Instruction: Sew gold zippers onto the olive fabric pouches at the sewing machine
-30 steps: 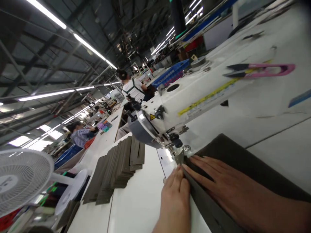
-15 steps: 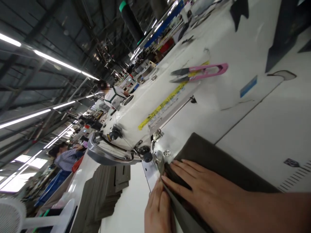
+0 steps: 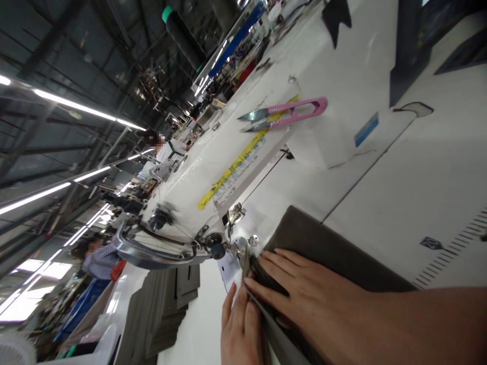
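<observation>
A folded piece of dark olive-grey fabric (image 3: 327, 243) lies on the machine bed, its narrow folded edge running up to the presser foot (image 3: 243, 248) of a white sewing machine (image 3: 258, 157). My right hand (image 3: 304, 284) rests flat on the fabric, palm down, its fingers stretched out and slightly apart just short of the foot. Close beside it, my left hand (image 3: 241, 324) has its fingers together on the folded edge and grips it. The left thumb and the underside of the fold are hidden.
Pink-handled thread snips (image 3: 300, 109) lie on the machine arm beside a yellow tape measure (image 3: 232, 175). A stack of grey-green fabric pieces (image 3: 155, 309) sits left of the needle. Dark cut pieces (image 3: 411, 56) lie at upper right. Co-workers (image 3: 101, 261) are in the background.
The whole view has shifted, so the machine appears further left. Both hands stay on the fabric beside the foot; the left fingers sit slightly further back from it, a little more spread.
</observation>
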Available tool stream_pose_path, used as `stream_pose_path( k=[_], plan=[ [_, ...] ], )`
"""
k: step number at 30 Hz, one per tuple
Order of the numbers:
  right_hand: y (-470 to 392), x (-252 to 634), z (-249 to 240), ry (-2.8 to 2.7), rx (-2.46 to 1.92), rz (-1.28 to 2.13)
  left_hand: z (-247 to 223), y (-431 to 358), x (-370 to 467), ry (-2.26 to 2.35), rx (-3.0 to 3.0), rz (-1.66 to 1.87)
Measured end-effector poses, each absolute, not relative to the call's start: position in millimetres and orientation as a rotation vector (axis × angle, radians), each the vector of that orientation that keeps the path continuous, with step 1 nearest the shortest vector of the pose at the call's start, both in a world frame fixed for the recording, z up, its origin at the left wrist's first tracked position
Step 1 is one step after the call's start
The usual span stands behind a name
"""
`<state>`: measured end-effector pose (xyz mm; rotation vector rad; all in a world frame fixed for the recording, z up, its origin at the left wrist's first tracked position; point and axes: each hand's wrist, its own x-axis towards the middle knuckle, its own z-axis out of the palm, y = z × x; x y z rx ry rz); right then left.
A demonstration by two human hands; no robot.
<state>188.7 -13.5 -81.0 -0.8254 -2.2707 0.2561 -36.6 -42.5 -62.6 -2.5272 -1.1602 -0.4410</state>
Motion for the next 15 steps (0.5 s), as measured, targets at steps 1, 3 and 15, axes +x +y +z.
stream_pose_path(
  k=[1, 3, 15],
  plan=[
    [-13.5, 189.0, -80.0, -2.283, -0.825, 0.262, -62.8, -42.4, -36.0, -1.158, -2.519, -0.438],
    [-13.8, 189.7, -77.8, -2.308, -0.823, 0.262, -63.5, -42.2, -35.3, -1.159, -2.508, -0.425],
    [-16.1, 188.4, -77.5, -2.276, -0.861, 0.089, -63.0, -40.7, -36.2, -1.164, -2.516, -0.385]
  ],
)
